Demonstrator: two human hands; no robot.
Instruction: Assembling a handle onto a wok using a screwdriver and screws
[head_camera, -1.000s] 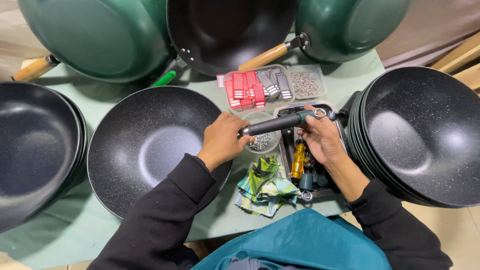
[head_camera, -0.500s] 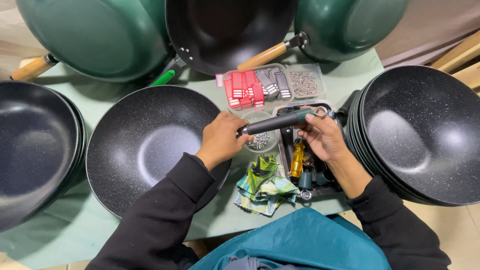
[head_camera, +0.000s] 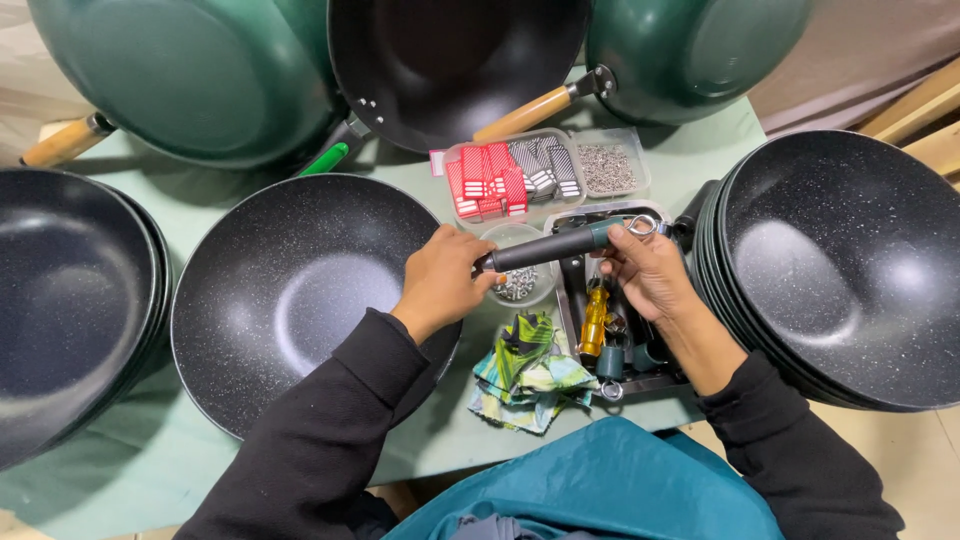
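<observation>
A speckled black wok (head_camera: 285, 290) without a handle lies on the green table in front of me. My left hand (head_camera: 440, 280) rests on its right rim and pinches the near end of a black pan handle (head_camera: 548, 247). My right hand (head_camera: 648, 270) grips the handle's far end, where a green cap and a metal hanging ring (head_camera: 640, 224) show. The handle is held level above a round clear tub of screws (head_camera: 518, 283) and a metal tray (head_camera: 568, 310) that holds a yellow screwdriver (head_camera: 594, 322) and more handles.
A stack of speckled woks (head_camera: 850, 270) stands at the right, another stack (head_camera: 70, 300) at the left. Green woks with wooden handles (head_camera: 190, 80) lean at the back. A clear box of red and grey parts (head_camera: 510, 175), a box of screws (head_camera: 608, 166) and a patterned cloth (head_camera: 525, 375) lie near.
The handle and both hands have shifted only slightly; the grip stays the same. The woks and boxes have not moved.
</observation>
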